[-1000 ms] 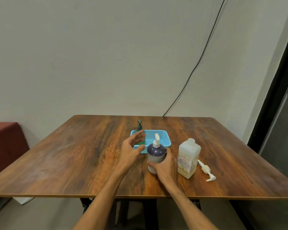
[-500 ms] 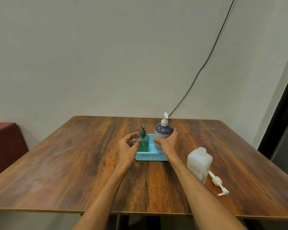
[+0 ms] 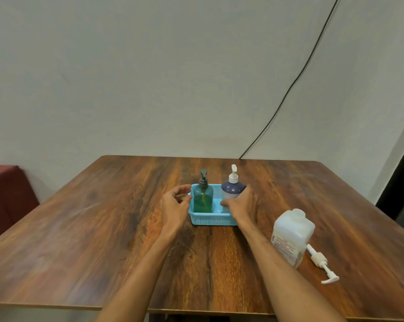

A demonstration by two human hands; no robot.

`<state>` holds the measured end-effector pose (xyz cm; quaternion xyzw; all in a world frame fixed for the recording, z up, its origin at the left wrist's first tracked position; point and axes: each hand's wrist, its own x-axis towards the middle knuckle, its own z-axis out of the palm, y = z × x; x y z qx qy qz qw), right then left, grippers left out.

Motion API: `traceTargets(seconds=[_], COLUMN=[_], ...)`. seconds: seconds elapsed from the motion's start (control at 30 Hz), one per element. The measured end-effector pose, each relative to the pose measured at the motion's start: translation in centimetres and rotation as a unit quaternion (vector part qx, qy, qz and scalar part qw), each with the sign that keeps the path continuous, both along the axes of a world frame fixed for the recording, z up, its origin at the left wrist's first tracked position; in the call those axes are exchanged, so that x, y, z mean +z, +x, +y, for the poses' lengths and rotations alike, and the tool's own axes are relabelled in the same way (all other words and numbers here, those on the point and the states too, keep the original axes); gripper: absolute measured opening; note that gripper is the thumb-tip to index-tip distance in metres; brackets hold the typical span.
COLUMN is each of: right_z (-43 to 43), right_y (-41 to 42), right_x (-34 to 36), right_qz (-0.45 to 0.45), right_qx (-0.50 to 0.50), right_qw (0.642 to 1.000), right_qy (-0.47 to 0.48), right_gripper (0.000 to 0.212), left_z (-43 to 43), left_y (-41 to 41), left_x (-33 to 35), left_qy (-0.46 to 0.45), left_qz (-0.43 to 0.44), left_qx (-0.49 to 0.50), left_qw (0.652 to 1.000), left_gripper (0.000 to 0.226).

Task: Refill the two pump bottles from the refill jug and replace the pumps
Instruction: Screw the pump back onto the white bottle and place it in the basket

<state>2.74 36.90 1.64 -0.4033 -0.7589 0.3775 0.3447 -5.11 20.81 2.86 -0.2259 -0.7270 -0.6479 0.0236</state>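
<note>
Left hand (image 3: 176, 203): is hovering just beside the left rim of the blue basket (image 3: 210, 220), fingers loosely curled and holding nothing.
Green pump bottle (image 3: 203, 199): is standing upright in the basket's left half, its dark pump fitted.
Purple pump bottle (image 3: 232, 190): is standing in the right half, white pump on.
Right hand (image 3: 241, 205): is gripping that purple bottle low on its body.
Refill jug (image 3: 292, 235): is sitting uncapped on the table (image 3: 103, 228), well apart from the basket, a loose white pump (image 3: 321, 263) lying just beside it.
Progress: is looking nearly finished; only releasing the bottle seems left, perhaps refitting the jug's pump.
</note>
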Motion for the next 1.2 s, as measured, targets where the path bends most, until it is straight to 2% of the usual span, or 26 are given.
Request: traceTargets(seconds=[0.23, 0.37, 0.53, 0.67, 0.8, 0.93, 0.97, 1.1, 1.2], right_z=[-0.3, -0.7, -0.7, -0.4, -0.1, 1.0, 1.3, 2.7, 3.3], right_y=[0.3, 0.8, 2.0, 3.0, 3.0, 1.9, 1.7, 0.3, -0.9], right_x=[-0.5, -1.0, -1.0, -0.4, -0.8, -2.4, -2.8, -3.5, -3.2], right_qz=[-0.006, -0.015, 0.017, 0.011, 0.009, 0.014, 0.017, 0.028, 0.029], right_qx=[-0.002, 0.012, 0.019, -0.004, -0.042, -0.062, -0.062, -0.084, -0.084], right_qw=[1.0, 0.999, 0.999, 0.999, 0.999, 0.991, 0.99, 0.987, 0.987], right_qy=[0.014, 0.025, 0.026, 0.041, -0.008, -0.115, -0.128, -0.138, -0.132], right_gripper=[0.08, 0.09, 0.107, 0.087, 0.066, 0.054, 0.05, 0.031, 0.025], left_z=[0.7, 0.7, 0.7, 1.1, 1.9, 2.7, 2.8, 3.5, 4.2], left_y=[-0.5, -0.8, -1.0, -1.3, -1.5, -2.9, -3.3, -5.2, -6.8], left_x=[-0.8, -1.1, -1.5, -1.4, -1.4, -2.1, -2.3, -2.5, -2.3], left_qy=[-0.025, -0.027, -0.041, -0.096, -0.146, -0.208, -0.216, -0.238, -0.233], left_qz=[-0.007, 0.001, 0.004, -0.004, -0.03, -0.047, -0.045, -0.032, -0.036], left_qx=[0.005, 0.015, 0.037, 0.032, 0.016, -0.005, -0.01, 0.0, 0.013], left_qw=[1.0, 1.0, 0.998, 0.995, 0.989, 0.977, 0.975, 0.971, 0.972], left_gripper=[0.024, 0.022, 0.021, 0.034, 0.041, 0.022, 0.023, 0.026, 0.023])
